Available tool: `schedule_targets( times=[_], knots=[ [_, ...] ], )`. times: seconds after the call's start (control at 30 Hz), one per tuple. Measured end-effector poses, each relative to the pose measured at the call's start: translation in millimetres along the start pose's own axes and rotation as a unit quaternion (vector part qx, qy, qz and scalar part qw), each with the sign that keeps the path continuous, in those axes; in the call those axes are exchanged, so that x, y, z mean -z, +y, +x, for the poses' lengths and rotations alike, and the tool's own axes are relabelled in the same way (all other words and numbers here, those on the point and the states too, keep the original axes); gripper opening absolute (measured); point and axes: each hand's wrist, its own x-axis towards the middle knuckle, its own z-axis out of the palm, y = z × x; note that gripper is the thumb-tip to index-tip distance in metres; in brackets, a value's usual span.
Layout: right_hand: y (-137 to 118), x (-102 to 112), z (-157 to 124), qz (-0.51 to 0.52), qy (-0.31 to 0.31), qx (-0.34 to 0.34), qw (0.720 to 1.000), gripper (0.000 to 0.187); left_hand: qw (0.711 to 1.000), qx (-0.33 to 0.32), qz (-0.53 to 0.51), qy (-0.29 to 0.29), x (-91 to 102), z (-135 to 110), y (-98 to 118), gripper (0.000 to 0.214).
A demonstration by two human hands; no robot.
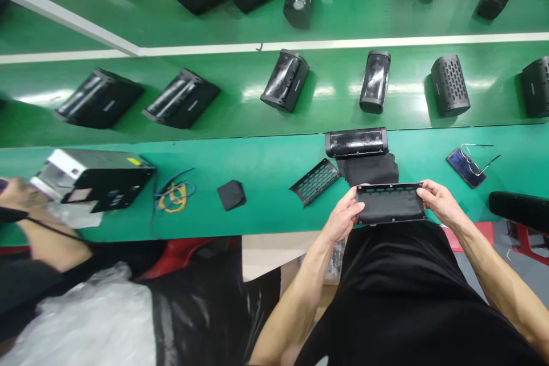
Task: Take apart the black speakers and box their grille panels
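Speaker grille (390, 203) is pinched at both ends by fingers (422, 187) of the left hand (343, 215) and right hand (441, 203); second grille (315, 181) lies unfitted on the tabletop (266, 223) near a speaker body (355, 142).

Long green workbenches (261, 168) run above a grey floor (482, 271).

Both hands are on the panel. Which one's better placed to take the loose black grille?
Left, probably. The left hand holds one end of the black slotted panel, and the perforated grille lies just beside it on the green bench. The right hand is across the panel, farther away.
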Motion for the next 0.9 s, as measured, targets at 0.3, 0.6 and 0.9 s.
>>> schedule_targets(
  times=[0.3, 0.6, 0.9],
  knots=[
    [1, 5, 8, -0.014, -0.007, -0.001, 1.0, 0.058, 0.998, 0.01, 0.033, -0.045, 2.3, 2, 1, 0.084],
    [-3, 5, 14, -0.018, -0.014, -0.002, 1.0, 0.054, 0.998, 0.014, 0.04, -0.045, -5.5, 2, 9, 0.085],
    [-5, 7, 18, -0.026, -0.004, 0.003, 1.0, 0.057, 0.999, 0.019, 0.034, -0.037, -4.0, 5, 8, 0.089]
  ],
)
